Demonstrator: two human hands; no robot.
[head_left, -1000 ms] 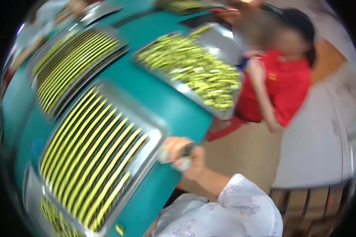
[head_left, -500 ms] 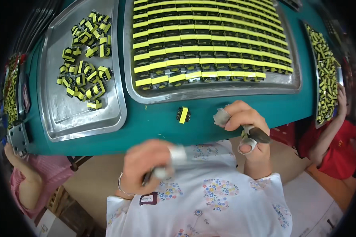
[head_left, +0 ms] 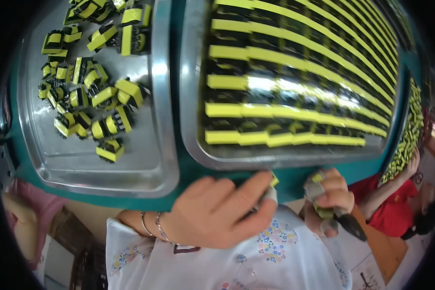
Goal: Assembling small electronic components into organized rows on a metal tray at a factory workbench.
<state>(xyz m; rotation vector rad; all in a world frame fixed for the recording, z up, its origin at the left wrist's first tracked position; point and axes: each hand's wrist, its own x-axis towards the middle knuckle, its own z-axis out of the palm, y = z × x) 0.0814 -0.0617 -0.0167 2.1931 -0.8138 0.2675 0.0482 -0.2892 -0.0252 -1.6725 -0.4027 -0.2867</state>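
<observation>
My left hand [head_left: 222, 210], with bracelets at the wrist, reaches over the table's front edge. Its thumb and index finger close on a small transformer [head_left: 274, 180], of which only a yellow sliver shows. A pale cover wraps one of these fingertips. To its right, my right hand [head_left: 334, 195] is closed, its fingertips in greyish covers, around a dark tapered tool [head_left: 351, 227]. Yellow-green bits show between its fingers; what they belong to I cannot make out. Beyond both hands, yellow-and-black transformers [head_left: 224, 137] stand in tight rows in a metal tray [head_left: 237, 160].
On the left, a second metal tray [head_left: 145, 186] holds a loose heap of transformers [head_left: 104, 94]. The green tabletop [head_left: 297, 181] shows between trays and hands. At the far right, a person in red [head_left: 389, 208] reaches to a heaped tray [head_left: 408, 137]; another person in pink [head_left: 36, 193] is at left.
The view has shifted closer to the trays. My left hand has moved forward and right to the transformer that lay alone on the table. My right hand keeps the dark tool.
</observation>
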